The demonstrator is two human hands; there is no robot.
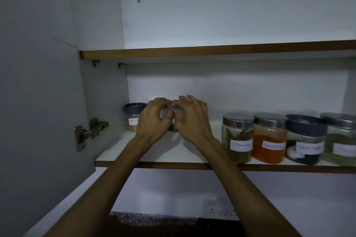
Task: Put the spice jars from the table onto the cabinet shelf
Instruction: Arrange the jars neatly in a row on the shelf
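While both hands, the left hand (152, 119) and right hand (189, 121), cup the small jar (172, 119) on the shelf (154, 155), it should probably be seated upright near the blue-lidded jar (134, 116) before letting go.

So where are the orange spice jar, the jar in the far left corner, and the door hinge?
orange spice jar (269, 145), head view, on its orange-filled body.
far-left jar (134, 108), head view, on its dark lid.
door hinge (88, 132), head view, on its metal arm.

two bare forearms, no sleeves, both hands (173, 119) without rings or watch
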